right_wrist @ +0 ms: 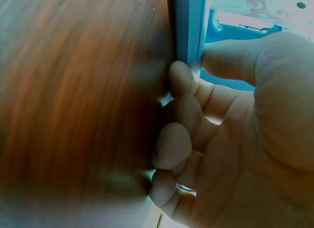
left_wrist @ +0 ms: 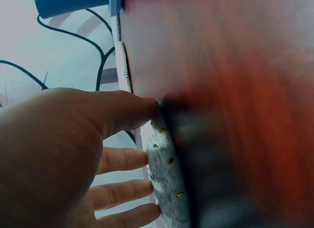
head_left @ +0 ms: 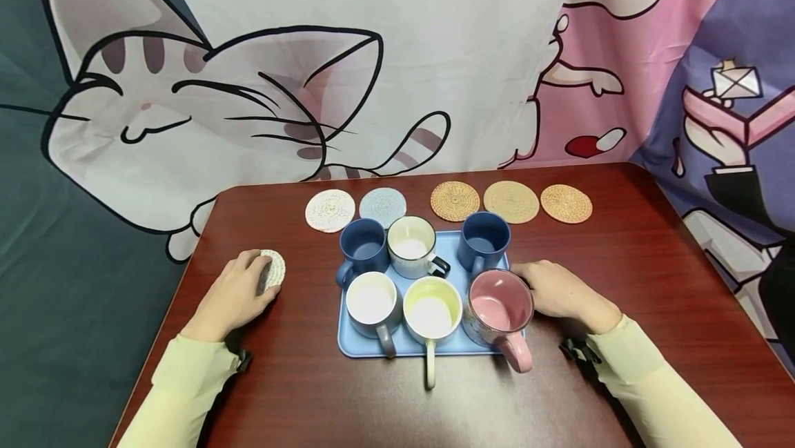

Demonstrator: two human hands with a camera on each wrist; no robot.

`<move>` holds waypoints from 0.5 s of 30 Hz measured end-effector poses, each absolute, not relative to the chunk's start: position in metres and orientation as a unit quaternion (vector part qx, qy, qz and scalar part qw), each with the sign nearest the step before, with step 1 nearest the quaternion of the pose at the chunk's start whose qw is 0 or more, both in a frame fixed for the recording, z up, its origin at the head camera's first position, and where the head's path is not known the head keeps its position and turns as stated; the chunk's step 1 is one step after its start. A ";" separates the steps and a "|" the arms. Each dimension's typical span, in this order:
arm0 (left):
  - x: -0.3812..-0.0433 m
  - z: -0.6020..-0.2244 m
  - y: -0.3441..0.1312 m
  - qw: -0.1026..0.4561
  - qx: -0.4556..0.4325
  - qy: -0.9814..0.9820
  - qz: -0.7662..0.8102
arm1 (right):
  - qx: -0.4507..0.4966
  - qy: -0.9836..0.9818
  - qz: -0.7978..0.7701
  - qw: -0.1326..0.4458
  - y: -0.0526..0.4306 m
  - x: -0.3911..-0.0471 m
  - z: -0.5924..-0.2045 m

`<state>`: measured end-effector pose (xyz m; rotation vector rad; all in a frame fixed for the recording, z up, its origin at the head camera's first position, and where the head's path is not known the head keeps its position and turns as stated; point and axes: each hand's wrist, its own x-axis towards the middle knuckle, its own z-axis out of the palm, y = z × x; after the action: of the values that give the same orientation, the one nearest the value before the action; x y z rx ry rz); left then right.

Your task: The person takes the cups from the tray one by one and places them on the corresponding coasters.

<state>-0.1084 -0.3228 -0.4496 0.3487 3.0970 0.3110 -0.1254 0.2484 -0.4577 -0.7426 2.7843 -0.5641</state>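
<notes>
At the left of the table, my left hand [head_left: 232,296] holds a round white woven coaster [head_left: 275,268] by its edge. The left wrist view shows the thumb on one side and the fingertips along the speckled rim. A light blue tray [head_left: 349,346] sits mid-table with several mugs on it. My right hand [head_left: 562,293] grips the tray's right edge, beside the pink mug [head_left: 500,302]. In the right wrist view the thumb lies over the rim and the fingers curl at its outer side.
Behind the tray lie a white coaster [head_left: 330,210], a pale blue coaster [head_left: 383,208] and three tan ones, including a middle coaster [head_left: 511,201]. Several mug handles, like the yellow mug's handle [head_left: 430,368], jut past the tray's front edge. A printed curtain [head_left: 435,75] hangs behind.
</notes>
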 end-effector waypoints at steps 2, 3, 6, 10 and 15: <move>-0.116 -0.449 -0.322 0.008 0.116 0.989 0.096 | -0.252 0.943 -0.191 0.102 0.248 -0.125 -0.457; -0.119 -0.449 -0.321 0.010 0.118 0.988 0.094 | -0.251 0.943 -0.191 0.102 0.248 -0.125 -0.457; -0.131 -0.449 -0.319 0.012 0.122 0.988 0.092 | -0.248 0.944 -0.190 0.103 0.248 -0.125 -0.458; -0.146 -0.449 -0.316 0.016 0.122 0.988 0.092 | -0.246 0.945 -0.191 0.102 0.248 -0.125 -0.459; -0.164 -0.449 -0.315 0.023 0.120 0.988 0.096 | -0.244 0.945 -0.190 0.106 0.248 -0.125 -0.458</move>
<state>-0.1638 -0.3147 -0.4485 0.3713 3.0587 0.2975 -0.1251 0.2477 -0.4576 -0.7201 2.7846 -0.5584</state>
